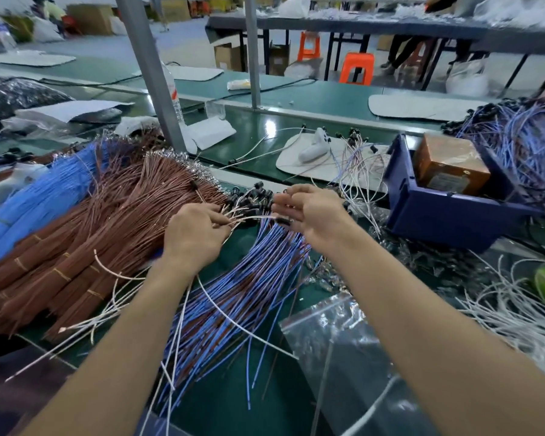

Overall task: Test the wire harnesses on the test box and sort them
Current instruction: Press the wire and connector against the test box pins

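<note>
Left of bin (447, 212), my left hand (195, 237) pinches wire ends (233, 220); right hand (312, 215) half-curled at plug (283, 220), grip unclear. Best: draw one harness out gently, clear of pile (249, 294).

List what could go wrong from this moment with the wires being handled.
1. The left hand pinches several white wires right above the blue wire pile; pulling may drag blue ones along.
2. Loose white strands lie across the brown bundles, so sorted groups could mix.
</note>
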